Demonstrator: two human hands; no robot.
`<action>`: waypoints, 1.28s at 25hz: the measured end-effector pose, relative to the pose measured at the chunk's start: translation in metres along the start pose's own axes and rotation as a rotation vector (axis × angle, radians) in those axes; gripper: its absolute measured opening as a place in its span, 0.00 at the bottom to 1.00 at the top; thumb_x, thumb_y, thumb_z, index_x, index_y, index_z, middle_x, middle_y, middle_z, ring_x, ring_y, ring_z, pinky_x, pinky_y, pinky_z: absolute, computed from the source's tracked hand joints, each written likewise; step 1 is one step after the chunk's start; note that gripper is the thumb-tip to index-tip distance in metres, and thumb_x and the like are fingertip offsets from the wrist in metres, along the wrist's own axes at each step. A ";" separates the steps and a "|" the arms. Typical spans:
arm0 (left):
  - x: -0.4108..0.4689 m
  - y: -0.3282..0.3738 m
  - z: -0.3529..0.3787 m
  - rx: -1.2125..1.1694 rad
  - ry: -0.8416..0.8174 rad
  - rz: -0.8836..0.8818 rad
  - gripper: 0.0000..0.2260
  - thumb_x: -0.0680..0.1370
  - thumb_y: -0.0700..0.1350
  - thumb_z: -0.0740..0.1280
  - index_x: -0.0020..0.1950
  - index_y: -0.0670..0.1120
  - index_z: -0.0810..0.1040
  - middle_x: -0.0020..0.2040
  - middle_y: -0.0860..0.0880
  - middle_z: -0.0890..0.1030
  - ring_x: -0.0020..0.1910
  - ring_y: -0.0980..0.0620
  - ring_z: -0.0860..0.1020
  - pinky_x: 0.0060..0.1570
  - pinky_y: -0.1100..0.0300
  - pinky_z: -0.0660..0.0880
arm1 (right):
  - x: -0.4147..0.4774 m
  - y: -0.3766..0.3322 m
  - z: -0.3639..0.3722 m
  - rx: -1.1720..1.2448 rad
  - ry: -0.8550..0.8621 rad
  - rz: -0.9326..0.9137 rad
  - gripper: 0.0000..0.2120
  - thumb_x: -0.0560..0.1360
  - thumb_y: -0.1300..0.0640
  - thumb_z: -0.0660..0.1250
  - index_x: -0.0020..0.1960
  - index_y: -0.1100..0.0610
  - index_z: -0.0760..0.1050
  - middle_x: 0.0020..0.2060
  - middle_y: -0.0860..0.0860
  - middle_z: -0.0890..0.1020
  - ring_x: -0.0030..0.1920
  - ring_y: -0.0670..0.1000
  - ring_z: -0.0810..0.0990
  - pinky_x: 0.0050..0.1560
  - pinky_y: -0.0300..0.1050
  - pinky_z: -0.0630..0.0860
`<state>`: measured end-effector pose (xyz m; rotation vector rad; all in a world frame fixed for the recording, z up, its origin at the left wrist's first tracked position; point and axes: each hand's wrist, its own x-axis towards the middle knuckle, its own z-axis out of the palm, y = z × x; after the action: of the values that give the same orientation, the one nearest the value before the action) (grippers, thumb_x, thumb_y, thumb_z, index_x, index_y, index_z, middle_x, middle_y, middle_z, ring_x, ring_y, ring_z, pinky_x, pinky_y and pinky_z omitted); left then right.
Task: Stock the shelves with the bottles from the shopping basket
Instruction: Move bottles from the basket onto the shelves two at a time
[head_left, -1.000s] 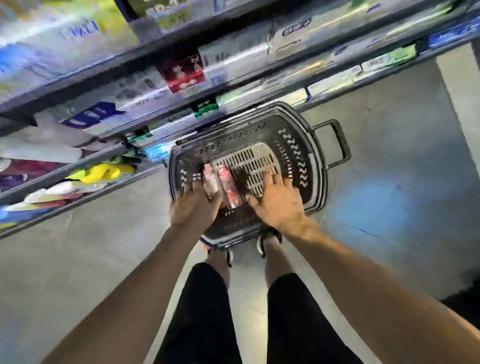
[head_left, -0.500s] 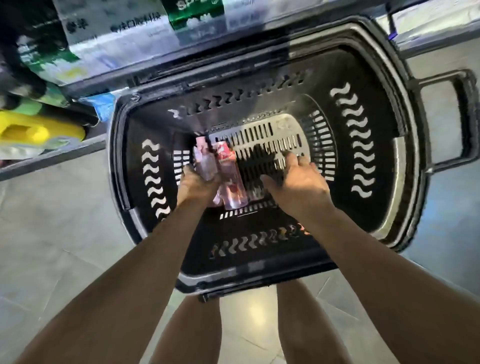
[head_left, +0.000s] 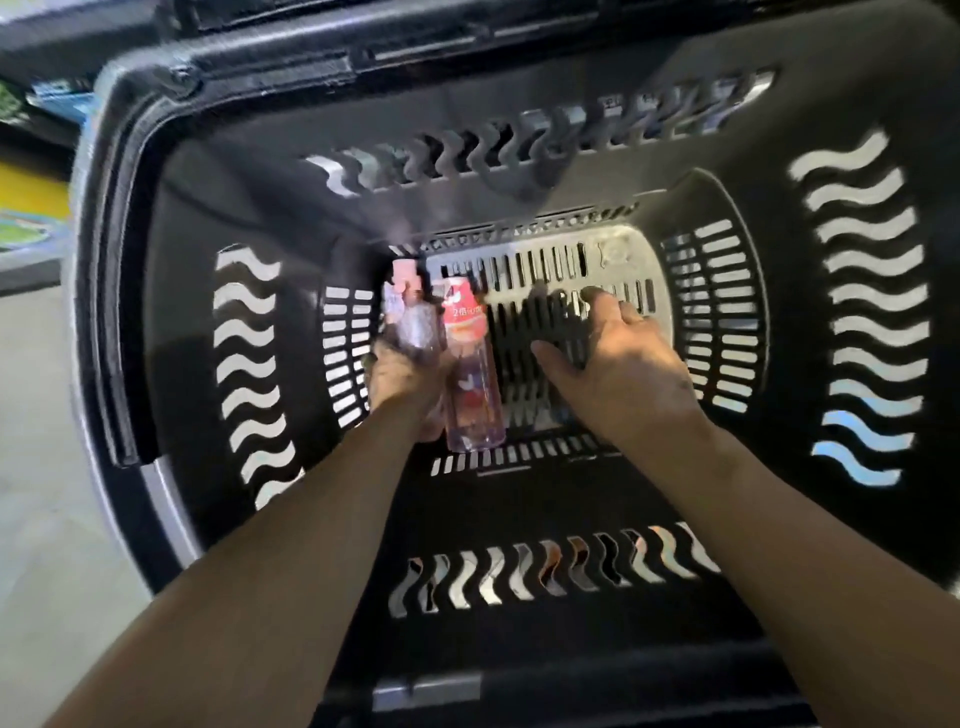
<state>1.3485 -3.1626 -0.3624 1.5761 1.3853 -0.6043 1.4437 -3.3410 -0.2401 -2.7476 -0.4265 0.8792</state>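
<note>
A black plastic shopping basket (head_left: 171, 291) with wavy slots fills the view. Two clear bottles lie side by side on its slotted floor, left of centre. The left bottle (head_left: 410, 317) has a pink cap, and my left hand (head_left: 400, 376) grips its lower part. The right bottle (head_left: 470, 364) carries a red label and lies free, touching my left hand's side. My right hand (head_left: 613, 358) hovers with fingers spread over the basket floor just right of the red-label bottle, holding nothing.
A dark shelf edge (head_left: 47, 41) with blurred packages, one yellow (head_left: 31, 189), shows at the far left. Pale floor tiles (head_left: 47, 519) lie left of the basket. The basket's right half holds only its grey slotted floor (head_left: 571, 270).
The camera has dropped much closer to the basket, which now fills the view. My left hand has closed round the pink-cap bottle. My right hand stays spread beside the red-label bottle.
</note>
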 end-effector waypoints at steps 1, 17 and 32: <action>0.001 0.000 -0.002 0.040 0.013 -0.005 0.40 0.70 0.58 0.77 0.76 0.44 0.65 0.65 0.49 0.76 0.58 0.50 0.78 0.52 0.58 0.78 | 0.002 -0.001 0.000 0.007 -0.020 0.010 0.30 0.79 0.39 0.66 0.72 0.59 0.67 0.58 0.57 0.79 0.59 0.58 0.78 0.58 0.53 0.77; -0.042 0.010 -0.056 -0.044 0.119 0.078 0.29 0.70 0.45 0.79 0.59 0.52 0.63 0.46 0.59 0.74 0.40 0.64 0.73 0.39 0.67 0.68 | 0.034 -0.029 0.099 0.272 -0.315 0.260 0.50 0.74 0.34 0.69 0.82 0.56 0.47 0.77 0.59 0.62 0.76 0.62 0.64 0.71 0.64 0.68; -0.034 -0.019 -0.067 -0.081 0.172 0.096 0.29 0.69 0.46 0.80 0.59 0.52 0.63 0.45 0.59 0.75 0.42 0.62 0.75 0.38 0.69 0.69 | 0.031 -0.050 0.170 0.288 -0.266 0.178 0.43 0.66 0.41 0.77 0.70 0.56 0.60 0.64 0.56 0.67 0.63 0.60 0.73 0.61 0.58 0.75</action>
<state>1.3081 -3.1228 -0.3097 1.6491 1.4320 -0.3579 1.3567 -3.2632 -0.3774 -2.4400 -0.0877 1.2503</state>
